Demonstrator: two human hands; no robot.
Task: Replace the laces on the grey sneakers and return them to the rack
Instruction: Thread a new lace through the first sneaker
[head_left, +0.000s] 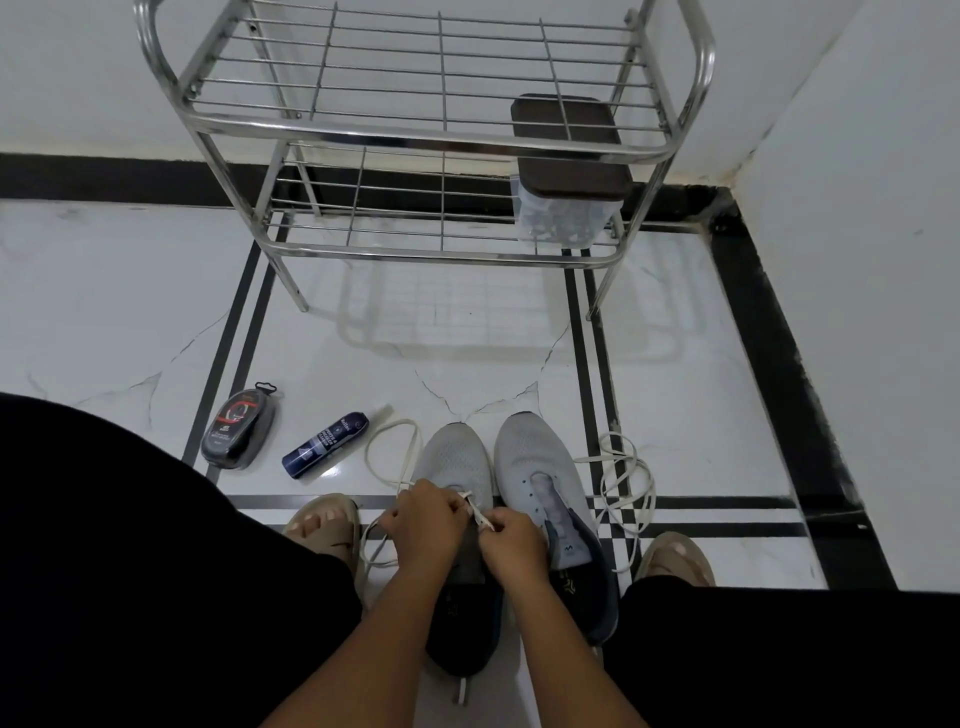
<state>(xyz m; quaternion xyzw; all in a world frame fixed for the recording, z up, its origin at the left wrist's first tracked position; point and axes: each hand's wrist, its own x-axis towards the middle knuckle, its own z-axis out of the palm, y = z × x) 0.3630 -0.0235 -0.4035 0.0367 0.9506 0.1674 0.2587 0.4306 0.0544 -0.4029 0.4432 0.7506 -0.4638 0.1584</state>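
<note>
Two grey sneakers stand side by side on the floor between my feet, toes pointing away. Over the left sneaker (457, 462) my left hand (426, 525) and my right hand (514, 540) each pinch a white lace (387, 452) near the lower eyelets; the lace loops out to the left on the floor. The right sneaker (540, 478) has bare eyelets and no lace in it. A second white lace (623, 483) lies in loose coils on the floor to its right. The steel shoe rack (431, 135) stands ahead against the wall.
A clear box with a dark lid (569, 171) sits on the rack's lower shelf at right. On the floor to the left lie a shoe-polish sponge case (239, 426) and a dark blue spray can (326, 444). My sandalled feet flank the sneakers. A wall corner stands at right.
</note>
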